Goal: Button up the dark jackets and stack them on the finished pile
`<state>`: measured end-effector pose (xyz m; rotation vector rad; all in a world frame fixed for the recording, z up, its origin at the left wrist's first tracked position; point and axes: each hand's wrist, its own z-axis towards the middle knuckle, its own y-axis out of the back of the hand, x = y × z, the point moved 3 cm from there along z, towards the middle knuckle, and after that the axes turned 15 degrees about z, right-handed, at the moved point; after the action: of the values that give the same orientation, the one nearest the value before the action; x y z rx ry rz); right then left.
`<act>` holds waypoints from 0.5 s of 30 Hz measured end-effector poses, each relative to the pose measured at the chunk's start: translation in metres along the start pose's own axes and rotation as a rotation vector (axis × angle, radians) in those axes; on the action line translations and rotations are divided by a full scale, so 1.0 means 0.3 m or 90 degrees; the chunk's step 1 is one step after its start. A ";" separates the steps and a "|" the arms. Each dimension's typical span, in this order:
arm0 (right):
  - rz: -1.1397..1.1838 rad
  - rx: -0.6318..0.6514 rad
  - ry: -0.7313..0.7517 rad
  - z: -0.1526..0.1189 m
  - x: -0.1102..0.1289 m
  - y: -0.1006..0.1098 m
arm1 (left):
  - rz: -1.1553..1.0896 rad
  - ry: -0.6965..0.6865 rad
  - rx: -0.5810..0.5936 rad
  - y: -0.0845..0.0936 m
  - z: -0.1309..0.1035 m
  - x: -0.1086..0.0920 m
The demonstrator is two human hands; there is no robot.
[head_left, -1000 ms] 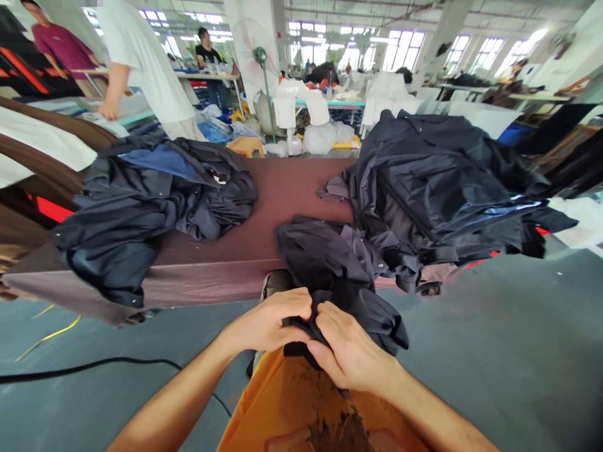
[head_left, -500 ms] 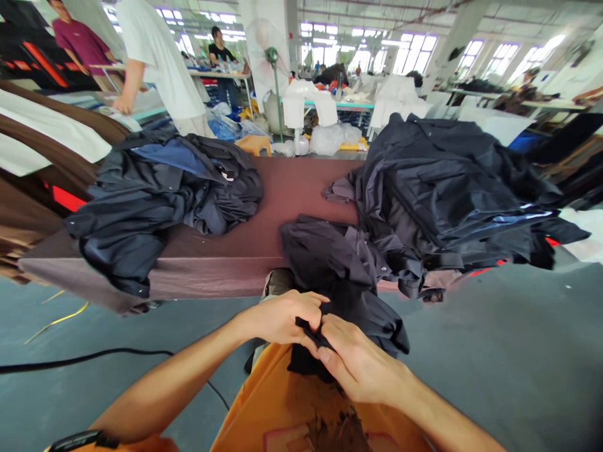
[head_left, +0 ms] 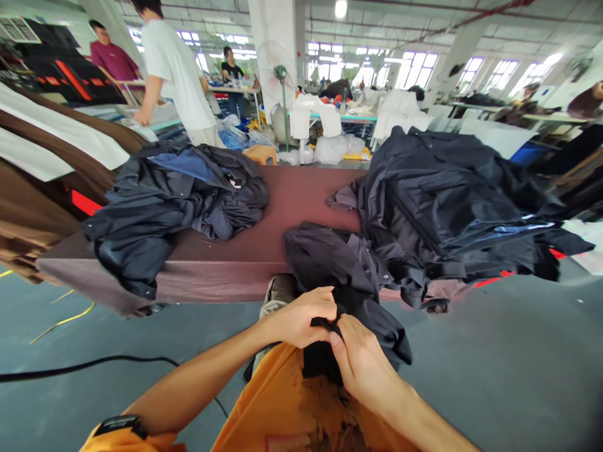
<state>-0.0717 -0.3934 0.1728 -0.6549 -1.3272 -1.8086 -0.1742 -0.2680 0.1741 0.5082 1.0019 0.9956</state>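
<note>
Close to my body, my left hand pinches the edge of a dark garment. My right hand grips the same edge just beside it, the two hands touching or nearly so. Fingers of both are closed on the cloth, and a black flap hangs below them against my orange shirt. The garment stretches from my lap up onto the brown-covered table, with a small snap visible on it. My fingertips partly hide the piece of cloth between them.
On the table's right lies a large heap of dark garments; a smaller pile sits on the left. Brown and white cloth is stacked at far left. A person in a white shirt stands beyond. A black cable crosses the floor.
Both hands have shifted slightly to the right with the garment edge still held between them. The view has tilted up a little, and the white-shirted person shows more fully.
</note>
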 end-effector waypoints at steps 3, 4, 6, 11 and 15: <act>-0.020 -0.030 -0.005 0.000 -0.003 -0.001 | -0.017 0.020 -0.020 -0.016 -0.001 0.001; -0.020 -0.034 -0.006 0.000 -0.003 0.001 | -0.036 0.028 -0.019 -0.022 -0.002 0.002; 0.007 -0.017 -0.007 -0.002 -0.002 0.003 | -0.091 0.043 -0.002 -0.038 -0.007 0.005; 0.117 0.053 -0.018 0.004 -0.006 0.009 | -0.167 0.078 0.037 -0.051 -0.015 0.023; 0.128 0.055 0.012 0.027 0.018 0.018 | -0.074 0.043 0.028 0.023 0.002 -0.008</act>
<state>-0.0705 -0.3881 0.1826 -0.6963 -1.2711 -1.5837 -0.1774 -0.2667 0.1807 0.4493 1.1040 0.8932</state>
